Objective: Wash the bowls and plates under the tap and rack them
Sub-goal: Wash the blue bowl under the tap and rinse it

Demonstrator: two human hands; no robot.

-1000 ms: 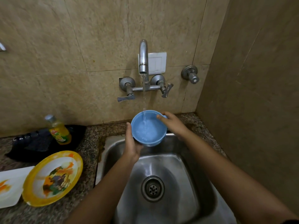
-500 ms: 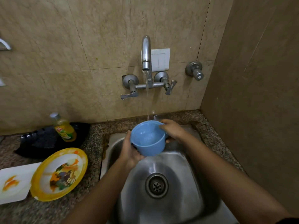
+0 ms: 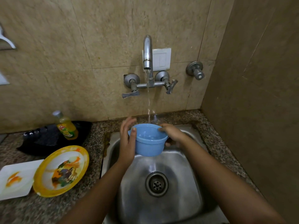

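A blue plastic bowl [image 3: 149, 143] hangs above the steel sink [image 3: 191, 191], tilted a little toward me. My left hand [image 3: 127, 139] presses its left side, thumb on the rim, fingers spread behind. My right hand [image 3: 171, 132] grips the right rim. The tap [image 3: 147, 52] runs; its stream falls just behind the bowl's far rim. A yellow plate [image 3: 62, 169] with orange food smears lies on the counter at the left, overlapping a stained white square plate [image 3: 15, 179].
A yellow dish-soap bottle [image 3: 66, 126] stands on a black tray [image 3: 48, 136] behind the plates. The speckled granite counter [image 3: 97, 135] surrounds the sink. A tiled side wall [image 3: 250, 110] closes in on the right. The drain [image 3: 156, 183] sits mid-basin.
The bowl has come down and nearer me, out of the stream, and tipped from facing me to more upright. My left hand's fingers have opened out behind it.
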